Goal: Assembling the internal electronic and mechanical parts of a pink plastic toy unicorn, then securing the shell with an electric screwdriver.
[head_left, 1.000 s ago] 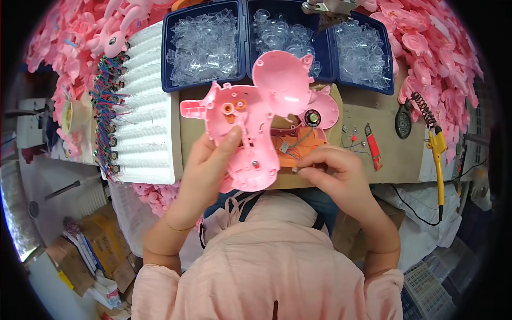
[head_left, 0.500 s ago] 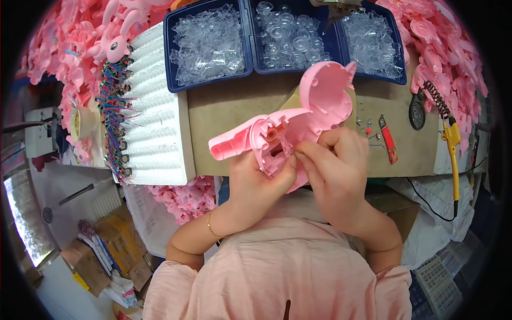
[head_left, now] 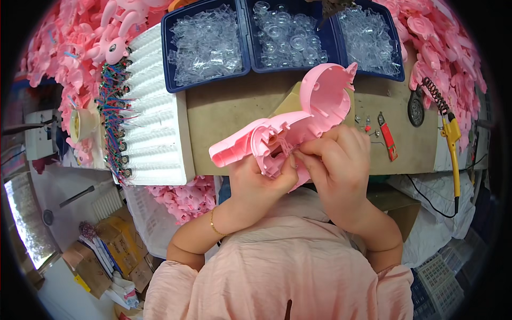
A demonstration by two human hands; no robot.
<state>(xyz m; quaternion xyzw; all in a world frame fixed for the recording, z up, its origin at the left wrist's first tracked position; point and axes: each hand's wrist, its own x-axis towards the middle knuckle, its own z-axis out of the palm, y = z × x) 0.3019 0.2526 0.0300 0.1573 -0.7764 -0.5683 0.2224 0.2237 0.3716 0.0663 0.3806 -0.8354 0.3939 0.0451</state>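
"Pink hollow plastic shell, head view: where is it situated?"

"It is held in both bare hands over the near edge of a flat tan work surface. Its rounded, cup-like end lies toward the upper right; a narrower arm projects to the left, and the ribbed interior is partly visible."

"How are the fingers disposed?"

"Those of the left hand are clamped on the lower left portion of the shell. On the right hand, thumb and forefinger are pinched together at the interior, beside the left thumb; whether a small part lies between their tips cannot be told."

"And the surroundings?"

"At left, a white ridged foam tray bears bundles of multicoloured wires along its left side. Beyond the shell stand dark blue plastic bins containing clear plastic pieces. At right lie a slim red hand tool with a metal tip, a dark oval object and a yellow-handled tool with a dark coil. Piles of pink plastic parts flank the bins."
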